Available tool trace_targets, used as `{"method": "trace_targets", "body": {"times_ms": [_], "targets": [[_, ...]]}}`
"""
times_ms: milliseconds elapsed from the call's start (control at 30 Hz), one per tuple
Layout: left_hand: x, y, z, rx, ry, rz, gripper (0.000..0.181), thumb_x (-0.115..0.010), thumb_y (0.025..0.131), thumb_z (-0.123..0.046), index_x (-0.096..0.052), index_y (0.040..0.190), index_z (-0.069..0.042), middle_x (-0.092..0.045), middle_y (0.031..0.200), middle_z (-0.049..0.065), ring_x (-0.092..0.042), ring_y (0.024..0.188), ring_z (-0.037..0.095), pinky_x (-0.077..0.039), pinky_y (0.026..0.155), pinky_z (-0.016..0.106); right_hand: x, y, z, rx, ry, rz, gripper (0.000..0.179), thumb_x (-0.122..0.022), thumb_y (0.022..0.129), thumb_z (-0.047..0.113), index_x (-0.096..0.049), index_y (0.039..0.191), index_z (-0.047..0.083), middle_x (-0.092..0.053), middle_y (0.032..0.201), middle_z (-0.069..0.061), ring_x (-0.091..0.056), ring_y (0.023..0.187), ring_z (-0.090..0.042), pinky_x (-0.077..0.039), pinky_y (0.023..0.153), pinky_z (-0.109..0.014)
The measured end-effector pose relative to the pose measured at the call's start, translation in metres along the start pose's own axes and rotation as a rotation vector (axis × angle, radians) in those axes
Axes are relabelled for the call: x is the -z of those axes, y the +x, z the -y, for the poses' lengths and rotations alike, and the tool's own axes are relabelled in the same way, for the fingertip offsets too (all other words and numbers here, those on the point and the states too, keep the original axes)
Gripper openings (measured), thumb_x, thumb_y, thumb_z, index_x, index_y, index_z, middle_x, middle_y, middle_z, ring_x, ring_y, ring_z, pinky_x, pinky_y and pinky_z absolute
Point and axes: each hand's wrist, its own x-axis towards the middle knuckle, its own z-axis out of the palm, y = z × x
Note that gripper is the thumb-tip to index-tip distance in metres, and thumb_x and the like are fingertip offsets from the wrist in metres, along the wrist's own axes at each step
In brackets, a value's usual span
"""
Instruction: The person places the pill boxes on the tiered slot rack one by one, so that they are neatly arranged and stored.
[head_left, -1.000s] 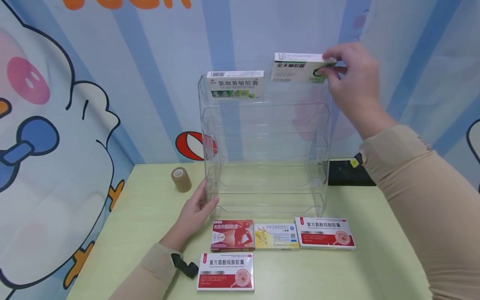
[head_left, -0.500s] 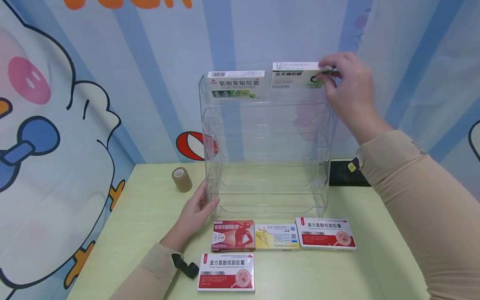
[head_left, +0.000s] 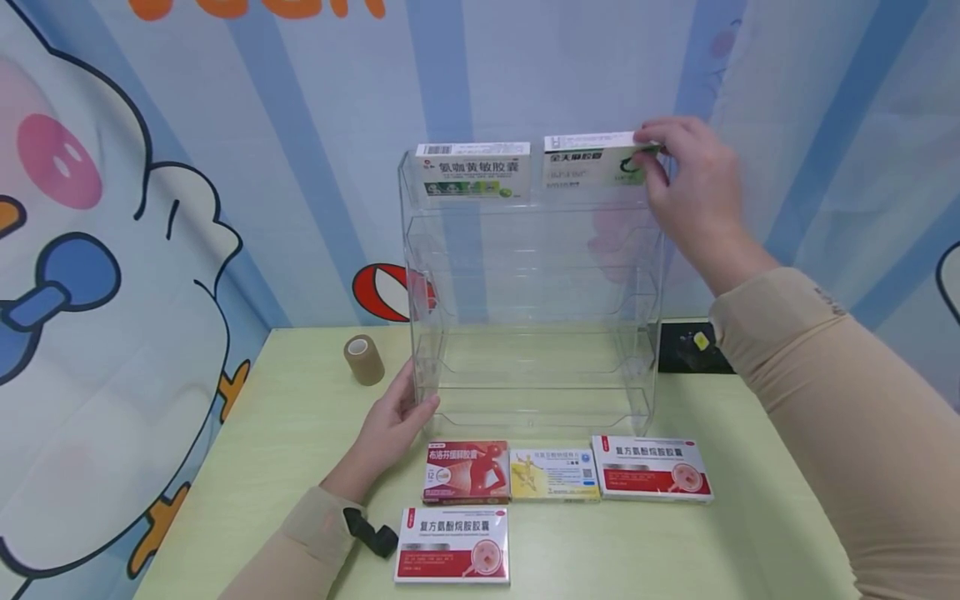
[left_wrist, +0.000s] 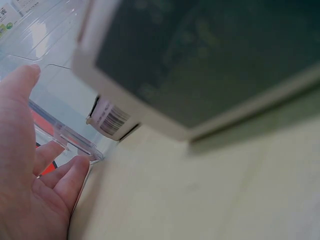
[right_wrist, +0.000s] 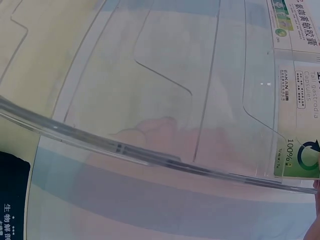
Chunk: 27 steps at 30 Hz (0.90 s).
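Observation:
A clear plastic display rack (head_left: 536,350) with several tiers stands upright on the table. My left hand (head_left: 390,421) grips its lower left side; in the left wrist view that hand (left_wrist: 40,165) has the fingers at the rack's edge and the thumb raised. At the top right my right hand (head_left: 693,179) pinches the right end of a white-and-green medicine box (head_left: 592,167). The right wrist view shows this box's (right_wrist: 292,110) lower part behind the clear front of the top tier. Beside it, another white-and-green medicine box (head_left: 476,173) sits upright in the top tier's left part.
In front of the rack lie a red box (head_left: 465,472), a yellow-and-white box (head_left: 553,475) and a red-and-white box (head_left: 652,468). Another red-and-white box (head_left: 452,546) lies nearer. A brown tape roll (head_left: 363,360) stands left; a black item (head_left: 686,350) lies behind right.
My right hand has come down with the medicine box, which now sits lower at the top tier, about level with the box on its left. The left hand stays on the rack.

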Motion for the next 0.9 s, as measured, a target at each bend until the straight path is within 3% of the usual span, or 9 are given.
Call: {"method": "trace_targets", "body": {"times_ms": [333, 567, 767, 900], "targets": [[-0.0003, -0.0002, -0.0001, 0.004, 0.007, 0.002, 0.08, -0.068, 0.111, -0.031, -0.021, 0.175, -0.045, -0.038, 0.18, 0.005, -0.043, 0.164, 0.033, -0.043, 0.13, 0.054, -0.002, -0.004, -0.0014, 0.003, -0.029, 0.024, 0.026, -0.067, 0.11, 0.011, -0.075, 0.133, 0.004, -0.07, 0.148, -0.012, -0.066, 0.141, -0.033, -0.052, 0.124, -0.048], [-0.0002, -0.0002, -0.0013, 0.01, 0.014, 0.0, 0.079, -0.067, 0.111, -0.033, -0.022, 0.173, -0.051, -0.039, 0.18, 0.002, -0.043, 0.164, 0.031, -0.044, 0.13, 0.055, -0.0015, -0.0062, -0.0016, 0.001, -0.05, 0.049, 0.028, -0.066, 0.11, 0.012, -0.074, 0.136, 0.004, -0.069, 0.15, -0.013, -0.063, 0.143, -0.035, -0.049, 0.127, -0.05], [-0.0007, 0.0003, 0.0001, -0.004, 0.02, 0.002, 0.08, -0.067, 0.111, -0.033, -0.022, 0.176, -0.041, -0.041, 0.179, 0.006, -0.045, 0.162, 0.034, -0.043, 0.129, 0.056, 0.0007, -0.0077, 0.0, -0.004, -0.065, 0.075, 0.032, -0.064, 0.111, 0.016, -0.071, 0.14, 0.003, -0.066, 0.154, -0.013, -0.061, 0.146, -0.036, -0.047, 0.128, -0.053], [0.0004, -0.0001, 0.0018, 0.002, 0.029, -0.002, 0.08, -0.068, 0.111, -0.033, -0.022, 0.176, -0.041, -0.042, 0.178, 0.007, -0.046, 0.161, 0.035, -0.044, 0.129, 0.056, 0.0012, -0.0091, 0.0015, 0.023, -0.062, 0.062, 0.033, -0.065, 0.111, 0.019, -0.073, 0.137, 0.002, -0.068, 0.151, -0.015, -0.064, 0.142, -0.038, -0.051, 0.124, -0.054]]}}
